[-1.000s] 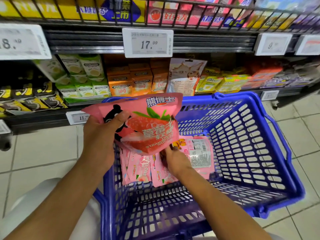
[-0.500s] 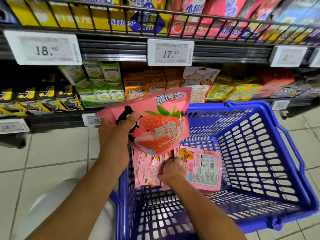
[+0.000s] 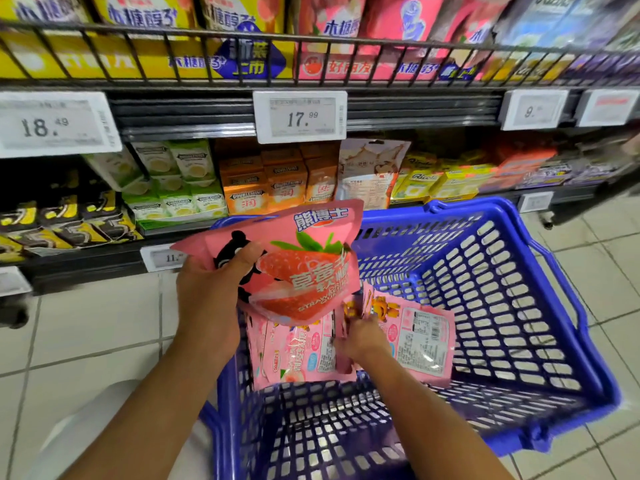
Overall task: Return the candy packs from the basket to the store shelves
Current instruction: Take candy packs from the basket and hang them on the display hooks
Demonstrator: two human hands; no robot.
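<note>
My left hand grips a pink strawberry candy pack above the left side of the blue plastic basket. Down in the basket my right hand reaches among several pink candy packs, its fingers curled on the top edge of one; the held pack hides its fingertips. Another pink pack lies back-side up to the right of that hand. The store shelves stand just beyond the basket.
The lower shelf holds green boxes, orange gum boxes and yellow packs. A wire rail fronts the upper shelf of yellow and pink packs. White price tags hang on the shelf edges. Tiled floor lies left of the basket.
The view has tilted up and closer to the shelves. My left hand keeps the strawberry pack raised; my right hand has shifted slightly among the packs in the basket.
</note>
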